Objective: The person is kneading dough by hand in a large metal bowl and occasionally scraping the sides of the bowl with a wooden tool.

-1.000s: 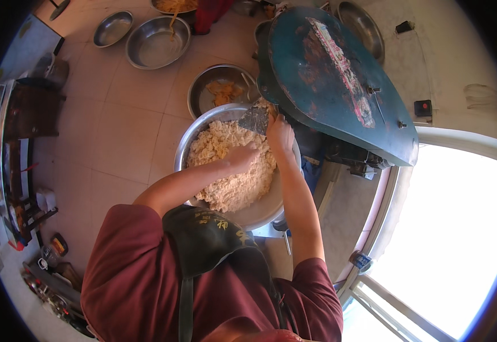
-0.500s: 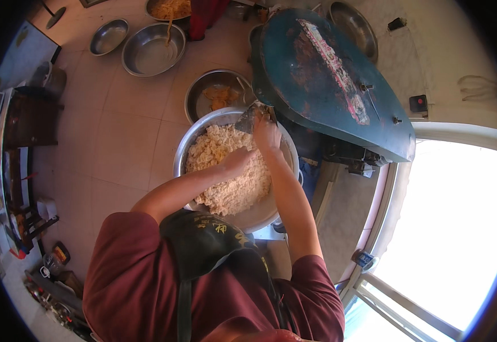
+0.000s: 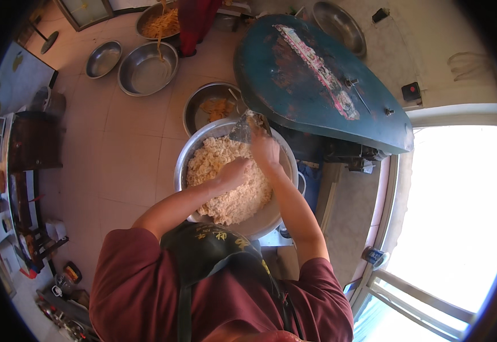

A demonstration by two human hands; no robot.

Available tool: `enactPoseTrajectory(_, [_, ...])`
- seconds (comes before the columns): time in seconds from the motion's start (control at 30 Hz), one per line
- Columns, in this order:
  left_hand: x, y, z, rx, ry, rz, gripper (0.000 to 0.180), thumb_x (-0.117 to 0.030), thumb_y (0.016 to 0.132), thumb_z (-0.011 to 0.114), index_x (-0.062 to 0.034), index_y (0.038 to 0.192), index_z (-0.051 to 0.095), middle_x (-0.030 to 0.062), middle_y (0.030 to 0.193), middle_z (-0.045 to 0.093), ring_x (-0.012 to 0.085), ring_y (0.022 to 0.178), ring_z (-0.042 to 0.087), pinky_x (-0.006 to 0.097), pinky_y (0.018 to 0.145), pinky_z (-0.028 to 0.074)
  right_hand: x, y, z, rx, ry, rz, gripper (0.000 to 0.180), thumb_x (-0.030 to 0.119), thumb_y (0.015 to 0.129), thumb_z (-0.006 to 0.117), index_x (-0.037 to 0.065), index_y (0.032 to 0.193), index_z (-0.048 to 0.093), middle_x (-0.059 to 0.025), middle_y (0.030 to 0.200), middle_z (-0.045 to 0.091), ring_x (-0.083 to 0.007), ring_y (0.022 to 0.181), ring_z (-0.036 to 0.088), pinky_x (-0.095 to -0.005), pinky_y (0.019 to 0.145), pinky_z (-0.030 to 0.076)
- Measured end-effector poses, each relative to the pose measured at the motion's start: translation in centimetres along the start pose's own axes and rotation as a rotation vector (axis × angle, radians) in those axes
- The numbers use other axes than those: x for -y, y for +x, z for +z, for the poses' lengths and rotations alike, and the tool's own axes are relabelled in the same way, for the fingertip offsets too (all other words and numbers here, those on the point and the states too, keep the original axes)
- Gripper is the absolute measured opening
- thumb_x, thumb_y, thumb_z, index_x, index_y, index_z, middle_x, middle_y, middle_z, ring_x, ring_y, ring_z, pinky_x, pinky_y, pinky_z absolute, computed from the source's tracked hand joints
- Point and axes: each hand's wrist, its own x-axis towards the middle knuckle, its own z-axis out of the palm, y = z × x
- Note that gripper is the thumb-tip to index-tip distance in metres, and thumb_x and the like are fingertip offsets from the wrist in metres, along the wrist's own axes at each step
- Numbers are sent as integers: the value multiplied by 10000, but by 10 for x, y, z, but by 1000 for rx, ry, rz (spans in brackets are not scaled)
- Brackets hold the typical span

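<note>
A wide metal basin [image 3: 181, 165] stands close in front of the person's apron [image 3: 203, 251], probably so that both arms can reach over its near rim without stretching. The crumbly pale dough [image 3: 228, 199] lies inside the basin, heaped toward its left side, with bare metal showing along the right; the high wall presumably keeps the loose crumbs together. Just beyond the basin, partly hidden by its far rim, sits a shallow pan [image 3: 190, 111] with orange scraps [image 3: 217, 108] in it, and farther off to the left of the basin two metal bowls [image 3: 104, 59] rest on the floor [image 3: 129, 142]. A blue-green cover [image 3: 311, 85] rises beyond the basin to its right, which may be why the work is kept to the near side. At the basin's far rim the right hand [image 3: 265, 149] is closed around the top of a flat scraper [image 3: 241, 130], its broad blade pointing left, a grip that seems meant to steady the blade. The left hand [image 3: 235, 174] is over the middle of the basin, against the dough, its fingers apparently curled; their undersides are hidden, so I cannot tell whether it grips any.
</note>
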Motion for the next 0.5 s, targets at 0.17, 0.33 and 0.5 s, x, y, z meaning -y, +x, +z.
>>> enactPoseTrajectory(0.17, [-52, 9, -25, -52, -90, -67, 624, 40, 733, 659, 10, 1307, 416, 284, 1174, 488, 468, 1008, 579, 473, 907, 511, -7, 19, -4, 34, 82, 120, 319, 322, 997, 509, 44, 1107, 620, -263, 841, 704, -425, 757, 702, -527, 673, 571])
enactPoseTrajectory(0.33, [-39, 54, -40, -317, 39, 115, 696, 76, 725, 644, 77, 1345, 328, 357, 1262, 405, 523, 1080, 530, 502, 952, 490, -32, -19, -26, -31, 168, 135, 346, 332, 975, 556, -1, 942, 641, -302, 795, 674, -486, 772, 672, -566, 700, 540])
enactPoseTrajectory(0.5, [-29, 99, -47, -282, 223, 79, 723, 39, 745, 675, 108, 1367, 313, 373, 1354, 383, 520, 1231, 468, 511, 1014, 462, -40, -32, -54, 36, 188, 189, 401, 361, 979, 534, -20, 921, 647, -313, 834, 683, -477, 814, 677, -556, 738, 537])
